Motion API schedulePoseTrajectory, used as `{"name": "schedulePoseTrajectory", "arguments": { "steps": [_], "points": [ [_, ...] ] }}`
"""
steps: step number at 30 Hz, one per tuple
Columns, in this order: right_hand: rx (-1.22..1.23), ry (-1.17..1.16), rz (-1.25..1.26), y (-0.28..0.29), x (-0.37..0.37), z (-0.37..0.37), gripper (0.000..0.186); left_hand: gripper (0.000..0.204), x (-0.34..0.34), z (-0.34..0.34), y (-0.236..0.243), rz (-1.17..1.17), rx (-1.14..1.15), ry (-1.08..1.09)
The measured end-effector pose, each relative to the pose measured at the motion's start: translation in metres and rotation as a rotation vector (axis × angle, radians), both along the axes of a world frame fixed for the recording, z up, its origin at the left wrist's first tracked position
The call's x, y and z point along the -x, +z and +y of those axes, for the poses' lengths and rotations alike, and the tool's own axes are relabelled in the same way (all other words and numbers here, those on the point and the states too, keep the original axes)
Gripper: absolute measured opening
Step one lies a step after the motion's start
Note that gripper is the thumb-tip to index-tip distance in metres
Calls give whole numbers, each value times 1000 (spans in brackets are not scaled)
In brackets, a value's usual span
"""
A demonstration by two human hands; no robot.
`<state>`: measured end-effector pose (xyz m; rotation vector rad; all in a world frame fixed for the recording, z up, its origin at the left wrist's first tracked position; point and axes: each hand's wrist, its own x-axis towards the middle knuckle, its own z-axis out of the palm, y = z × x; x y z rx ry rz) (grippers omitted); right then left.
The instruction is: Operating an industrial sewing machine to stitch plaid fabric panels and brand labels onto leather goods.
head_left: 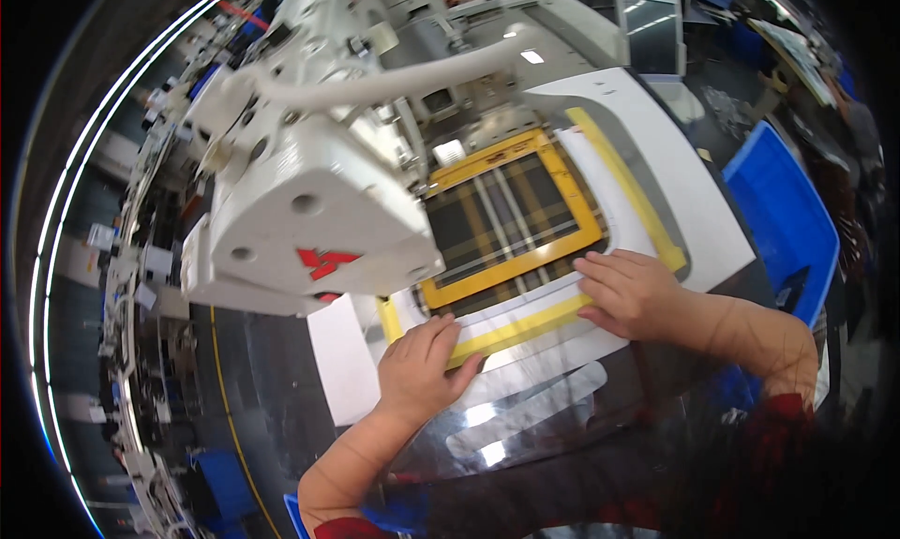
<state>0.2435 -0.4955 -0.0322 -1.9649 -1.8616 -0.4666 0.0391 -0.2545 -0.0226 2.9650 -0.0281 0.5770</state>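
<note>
A piece of dark plaid fabric point(478, 211) with white and tan stripes lies under a flat yellow frame point(565, 251). Its near edge sticks out past the frame, over a white sheet bordered with yellow strips point(525, 333). My left hand point(419, 363) rests near the frame's front left corner, fingers laid at the fabric's edge and thumb apart. Close to the front right corner, my right hand point(635, 293) has its fingers stretched over the white sheet, with the fingertips beside the frame. Neither hand grips anything that I can see. What lies beneath the fingers is hidden.
A large white sewing machine head point(309, 211) overhangs the frame's left side, with a thick white hose point(403, 82) above. To the right stands a blue bin point(797, 216). A screen point(652, 35) is at the back right. A long clear strip point(530, 410) lies on the near tabletop.
</note>
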Motion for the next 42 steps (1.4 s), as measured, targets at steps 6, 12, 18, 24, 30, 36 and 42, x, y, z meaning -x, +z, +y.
{"name": "schedulePoseTrajectory", "arguments": {
  "steps": [6, 12, 18, 24, 30, 36, 42],
  "points": [
    [-111, 12, 98, 0, -29, 10, 16, 30, 4, 20, -9, -58, -12, 7],
    [-801, -757, 567, 13, -114, -147, 21, 24, 4, 19, -15, -51, -54, -16],
    [683, -1325, 761, -158, -179, -315, 39, 22, 9, 28, -32, -74, -18, 42],
    [633, -1521, 1124, -239, -183, -321, 42, 19, 3, 13, -15, -22, 92, 82],
    [571, -1580, 709, -174, -176, -290, 30, 18, 8, 16, -12, -50, 15, 58],
    [137, -1349, 490, -64, -155, -271, 25, 19, 3, 11, -13, -59, 123, 60],
    [-254, -1179, 134, 9, -128, -246, 26, 20, 2, 9, -6, -85, 104, -17]
  ]
}}
